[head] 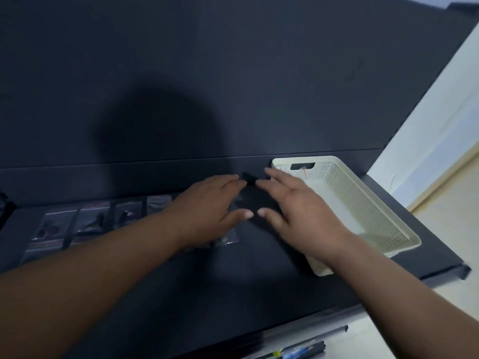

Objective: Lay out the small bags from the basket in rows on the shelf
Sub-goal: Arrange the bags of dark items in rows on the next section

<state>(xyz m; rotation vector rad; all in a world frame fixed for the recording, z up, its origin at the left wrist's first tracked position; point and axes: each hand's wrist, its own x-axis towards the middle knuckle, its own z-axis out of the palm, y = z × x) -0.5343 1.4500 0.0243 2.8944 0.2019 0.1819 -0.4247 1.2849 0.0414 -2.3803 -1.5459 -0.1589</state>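
Now both my hands are flat with straight fingers and grip nothing. The left hand [210, 206] rests on the end bag [226, 239], whose corner shows under the palm. The right hand [298, 211] hovers just beside it. The row of bags [85, 224] runs to the left along the shelf [259, 281], each long axis pointing away from me. The basket [363, 200] stands at the right, so my right hand is nearer for the next pick. If a bag remains inside, I cannot tell.
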